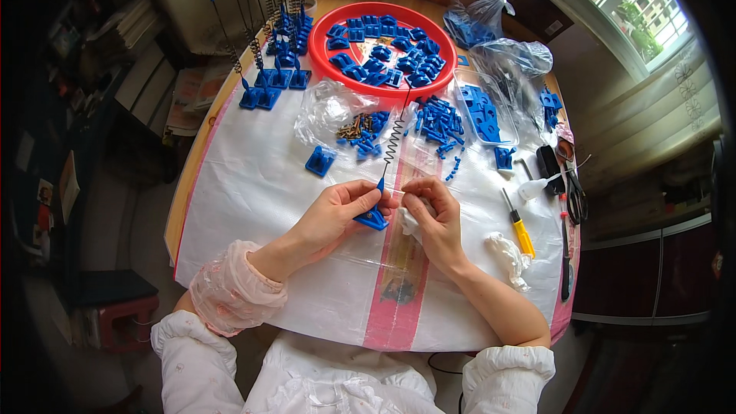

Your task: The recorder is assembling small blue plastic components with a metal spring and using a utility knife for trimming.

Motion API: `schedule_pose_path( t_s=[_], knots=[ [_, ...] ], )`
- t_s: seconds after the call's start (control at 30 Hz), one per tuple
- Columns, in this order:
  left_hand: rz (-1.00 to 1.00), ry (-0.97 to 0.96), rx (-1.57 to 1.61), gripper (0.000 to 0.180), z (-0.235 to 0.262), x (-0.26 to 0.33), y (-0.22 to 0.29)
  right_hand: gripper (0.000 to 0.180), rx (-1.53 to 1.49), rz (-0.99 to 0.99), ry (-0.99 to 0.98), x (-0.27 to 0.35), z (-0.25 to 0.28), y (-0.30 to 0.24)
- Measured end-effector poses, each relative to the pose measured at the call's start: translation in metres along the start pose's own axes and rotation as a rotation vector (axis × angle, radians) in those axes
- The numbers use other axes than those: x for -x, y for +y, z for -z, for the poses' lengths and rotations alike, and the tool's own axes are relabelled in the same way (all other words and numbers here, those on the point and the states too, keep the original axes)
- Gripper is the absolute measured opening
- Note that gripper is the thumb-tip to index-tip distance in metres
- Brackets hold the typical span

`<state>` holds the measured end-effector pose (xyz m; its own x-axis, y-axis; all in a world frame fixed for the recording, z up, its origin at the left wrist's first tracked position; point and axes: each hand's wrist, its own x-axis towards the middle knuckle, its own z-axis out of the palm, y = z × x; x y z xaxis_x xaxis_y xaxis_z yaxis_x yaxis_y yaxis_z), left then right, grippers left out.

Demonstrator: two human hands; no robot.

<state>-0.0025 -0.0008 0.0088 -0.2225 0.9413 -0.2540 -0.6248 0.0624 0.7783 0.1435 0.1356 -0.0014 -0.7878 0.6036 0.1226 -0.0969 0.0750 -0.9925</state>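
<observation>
Between thumb and fingers, my left hand (349, 211) grips a blue plastic base (372, 220) with a blue stem. A black coiled wire (394, 140) rises from that stem and leans away toward the red tray. Close beside it, my right hand (434, 218) is closed with a crumpled white tissue (409, 224) under its fingers. Something thin and pale shows at the right fingertips, too small to name. Beyond the hands lie small blue plugs (439, 121), a pile of brass-coloured pieces (354, 132) and a single blue base (320, 160).
A round red tray (316, 52) holds many blue parts. Finished-looking wire stands (264, 92) rise at the far left. To the right are a see-through box (512, 124), a yellow-handled screwdriver (523, 236), a white squeeze bottle (530, 189), scissors (576, 198) and crumpled tissue (509, 259).
</observation>
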Motion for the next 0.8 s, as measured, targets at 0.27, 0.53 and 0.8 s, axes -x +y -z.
schedule_pose_path(
  t_s=[0.27,0.53,0.8],
  knots=[
    [0.117,-0.084,0.062,0.033,-0.005,0.003,0.003,0.023,-0.176,-0.154,-0.092,-0.004,0.010,-0.006],
    [0.209,-0.152,0.103,0.036,-0.004,0.003,0.004,0.020,-0.235,-0.241,-0.059,-0.006,0.008,-0.007],
    [0.260,-0.158,0.122,0.036,-0.011,0.005,0.009,0.013,-0.310,-0.307,-0.043,-0.003,0.013,-0.008]
  ],
)
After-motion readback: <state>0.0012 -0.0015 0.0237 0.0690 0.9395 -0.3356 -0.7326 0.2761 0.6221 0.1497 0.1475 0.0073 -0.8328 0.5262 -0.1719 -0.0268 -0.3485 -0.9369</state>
